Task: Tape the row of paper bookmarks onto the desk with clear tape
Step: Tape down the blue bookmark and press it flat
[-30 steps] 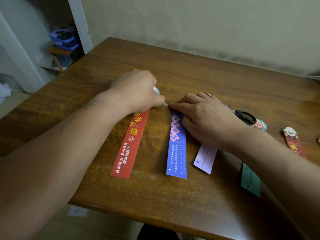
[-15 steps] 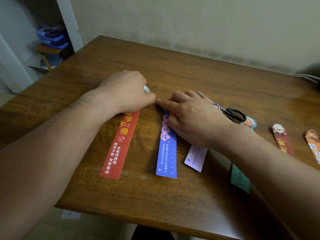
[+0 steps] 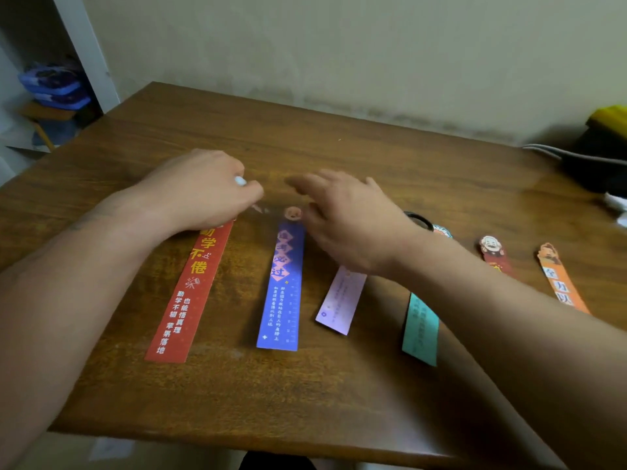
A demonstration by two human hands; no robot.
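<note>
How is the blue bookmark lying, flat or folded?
Flat: the blue bookmark lies unfolded, full length, on the desk.

The red bookmark [image 3: 185, 296] carries 学不倦 in large yellow characters, with 也能悟真理 and 勤学不辍 苹果落地 in small white below them. Just right of it, the blue bookmark [image 3: 281, 290] shows 过 in a diamond; its small white lines are too fine to read. Far right of the red one, the orange bookmark [image 3: 559, 283] reads 全力.
</note>
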